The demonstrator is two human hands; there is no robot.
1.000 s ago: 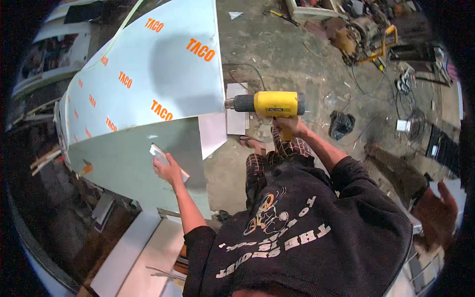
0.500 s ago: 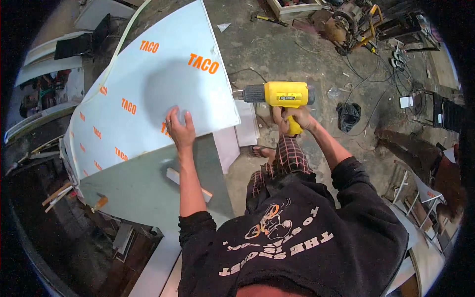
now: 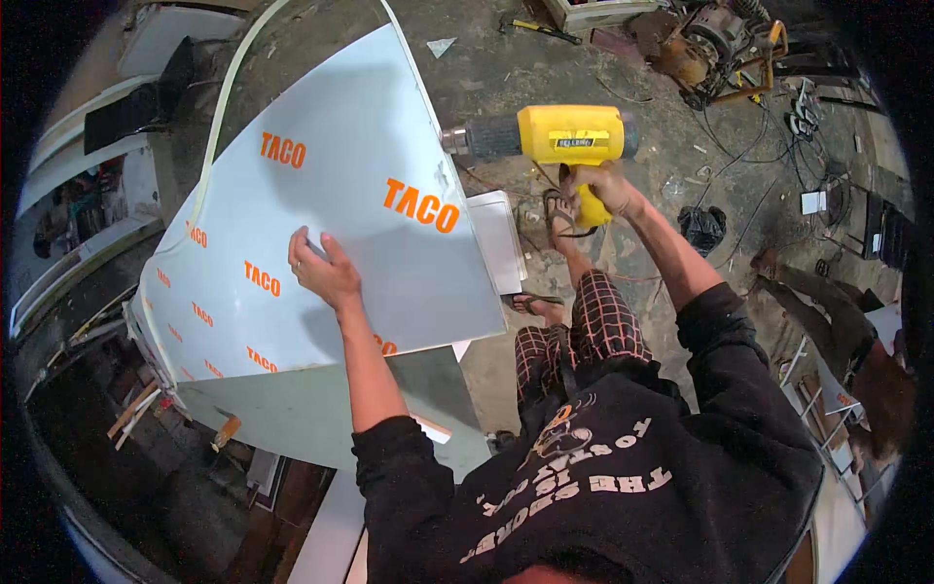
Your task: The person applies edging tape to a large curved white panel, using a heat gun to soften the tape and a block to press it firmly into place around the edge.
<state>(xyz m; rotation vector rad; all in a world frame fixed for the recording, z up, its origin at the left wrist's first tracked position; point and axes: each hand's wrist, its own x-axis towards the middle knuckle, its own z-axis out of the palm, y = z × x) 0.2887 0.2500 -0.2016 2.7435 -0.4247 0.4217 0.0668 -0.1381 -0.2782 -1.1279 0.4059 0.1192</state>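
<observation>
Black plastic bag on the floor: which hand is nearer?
Right. The right hand, gripping the yellow heat gun, is up and left of the black bag in the picture; the left hand, at the pale printed panel, is much farther left.

Heat gun [image 3: 574, 131]: smooth plast. w/ 1 metal nozzle [image 3: 454, 140]; panel [image 3: 331, 195]: smooth, semi-gloss; floor [image 3: 516, 78]: rough, matt.

yellow-black heat gun [image 3: 572, 136]; pale blue, orange-lettered panel [image 3: 341, 190]; dark, pink-checked shorts [image 3: 605, 321]
</observation>
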